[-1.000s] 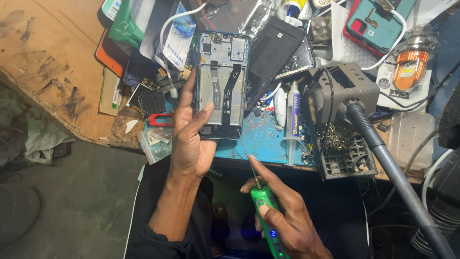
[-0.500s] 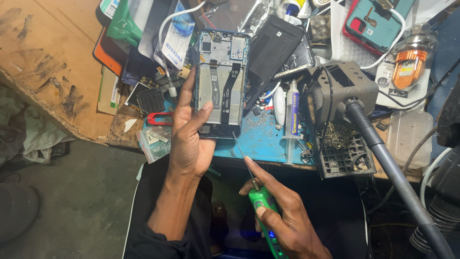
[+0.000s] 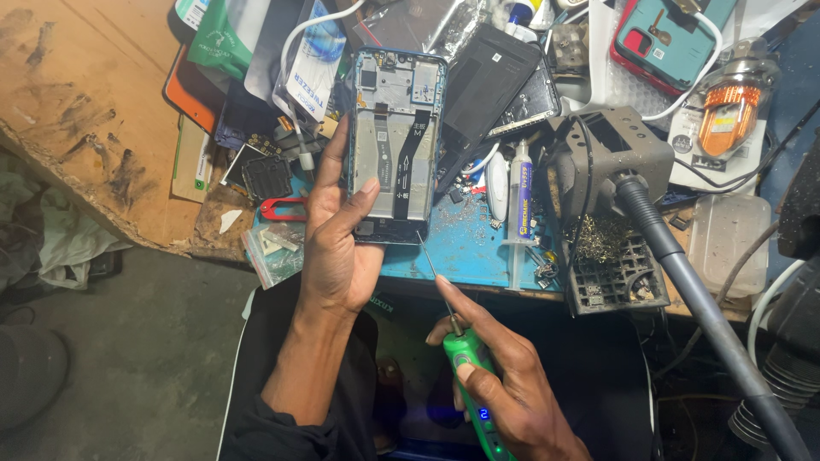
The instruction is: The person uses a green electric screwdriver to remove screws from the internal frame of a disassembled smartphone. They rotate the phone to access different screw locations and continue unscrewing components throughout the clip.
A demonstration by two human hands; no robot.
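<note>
My left hand (image 3: 337, 243) grips the opened phone (image 3: 395, 145) along its lower left edge, thumb pressed over the bottom of the bare frame, with the board and black ribbon cables facing up. The phone sits just beyond my left fingertips, above the blue mat (image 3: 465, 248). My right hand (image 3: 504, 384) is wrapped around the green electric screwdriver (image 3: 474, 384), index finger laid along its barrel; the thin bit points up-left and its tip sits just beside the phone's bottom right corner.

I think the main risk is a slip. If the bit skids off a screw head, it could gouge a ribbon cable or the board. My one-sided hold could also let the phone twist. Right of the bit, the glue syringe (image 3: 521, 201) and loose metal shavings lie near, and a freed screw could vanish among them.
</note>
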